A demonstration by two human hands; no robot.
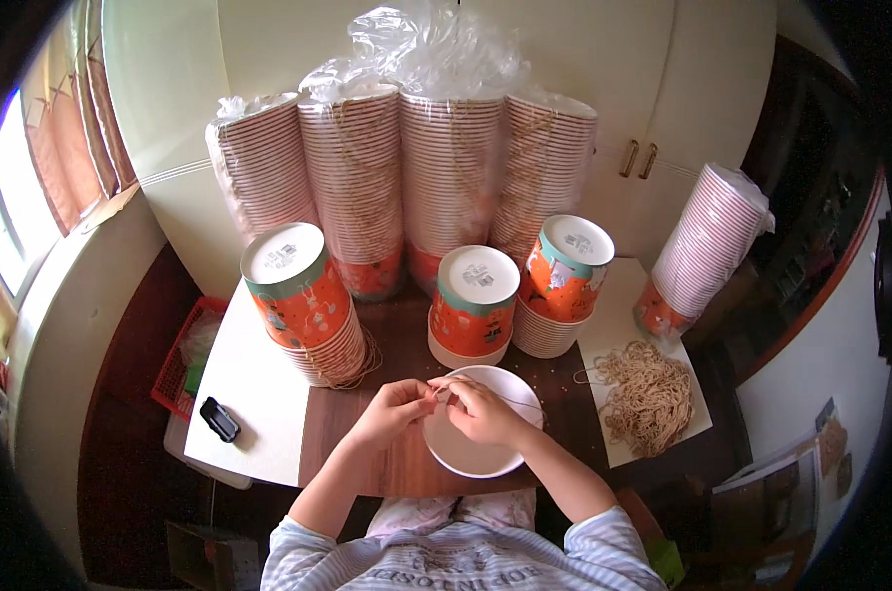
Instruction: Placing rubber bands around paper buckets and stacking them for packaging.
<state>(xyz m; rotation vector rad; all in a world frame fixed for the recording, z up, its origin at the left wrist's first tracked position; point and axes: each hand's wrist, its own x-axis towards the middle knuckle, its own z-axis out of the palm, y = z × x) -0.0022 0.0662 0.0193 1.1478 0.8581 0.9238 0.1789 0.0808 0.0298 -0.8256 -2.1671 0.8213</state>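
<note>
Both hands meet over the white paper tub (476, 461), which stands open side up at the near edge of the table. My left hand (392, 409) pinches with thumb and forefinger on a thin string (517, 402). My right hand (483, 412) is closed on the same string just beside it, with a strand trailing right across the tub's rim. The exact spot between the fingertips is too small to make out. Right of the tub lies a tangled heap of beige string (648, 399), with a loop sticking out on its left.
Upside-down orange and green paper tubs stand in a left stack (303, 305), a middle stack (474, 305) and a right stack (564, 286). Behind them rise tall plastic-wrapped stacks (451, 167); another wrapped stack (702, 246) leans at right. A small black case (220, 421) lies at left.
</note>
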